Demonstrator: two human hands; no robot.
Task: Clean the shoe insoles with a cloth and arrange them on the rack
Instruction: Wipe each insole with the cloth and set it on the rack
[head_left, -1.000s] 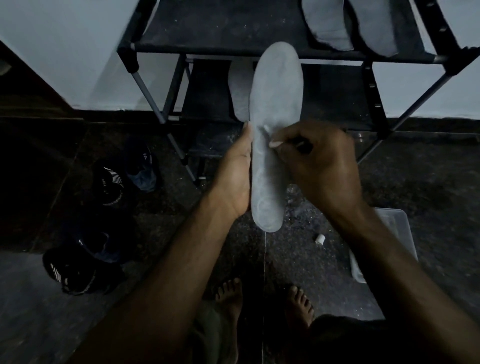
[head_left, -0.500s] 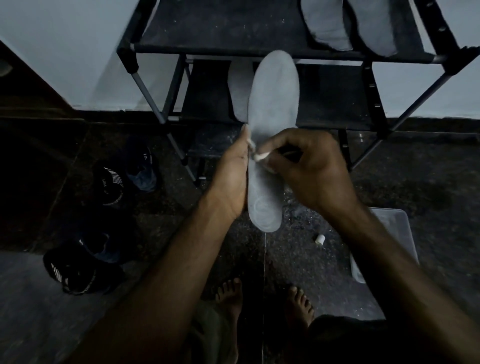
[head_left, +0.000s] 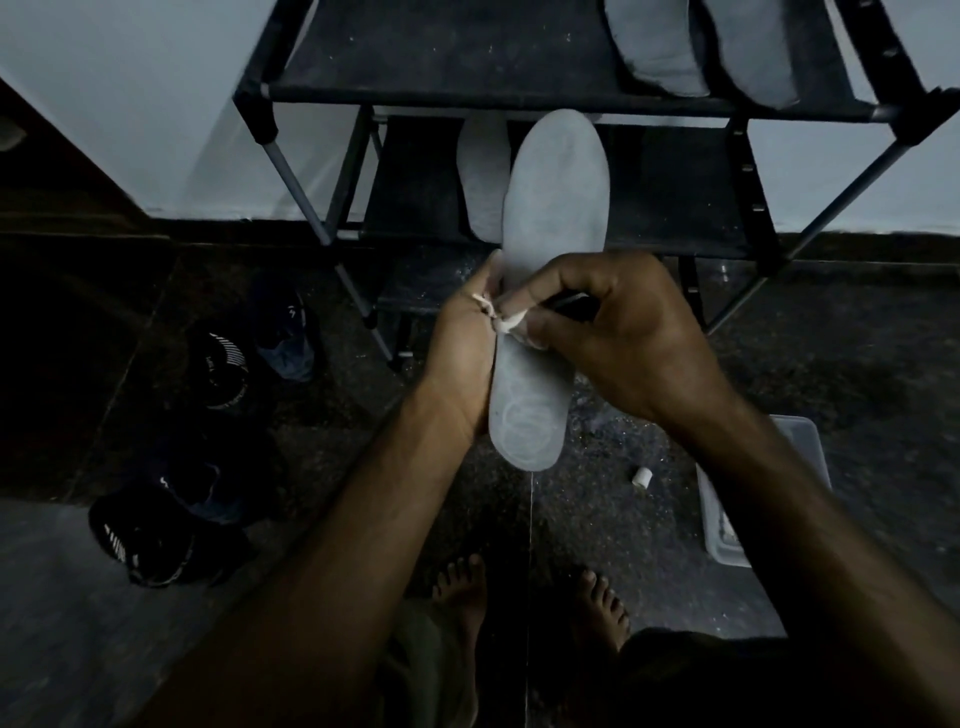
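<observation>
While gripped, insole (head_left: 553, 208) bears no legible writing

Top shelf (head_left: 467, 47) of rack: left and mid bare, two insoles (head_left: 701, 47) fill upper right. Mid shelf (head_left: 675, 192): one insole (head_left: 480, 182) at left, right part open. Floor: shoes (head_left: 171, 467) lower left, plastic tub (head_left: 727, 540) and small white cap (head_left: 642, 476) lower right.

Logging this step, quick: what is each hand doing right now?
Left hand: holds the insole by its edge.
Right hand: pinches a small white cloth against the insole.
</observation>
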